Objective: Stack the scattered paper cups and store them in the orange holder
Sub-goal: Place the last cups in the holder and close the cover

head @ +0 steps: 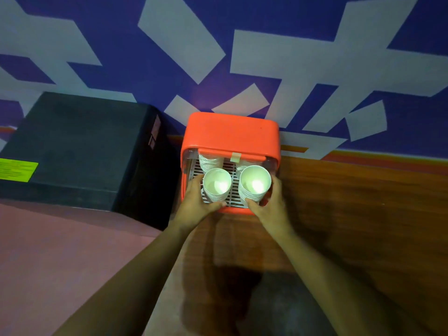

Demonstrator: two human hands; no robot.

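Note:
The orange holder [231,134] stands against the wall with its front open and a white slotted tray [233,194] inside. Two stacks of white paper cups stand upright on the tray. My left hand [197,202] wraps around the left stack [216,184]. My right hand [269,204] wraps around the right stack [254,183]. A third stack [210,162] sits further back on the left under the orange lid, partly hidden. Behind the right stack a sliver of more cups shows.
A large black box [80,151] with a green label sits directly left of the holder. The holder rests on a brown wooden tabletop [351,214]. A purple and white patterned wall [242,57] rises behind. A pinkish surface [48,251] lies at the lower left.

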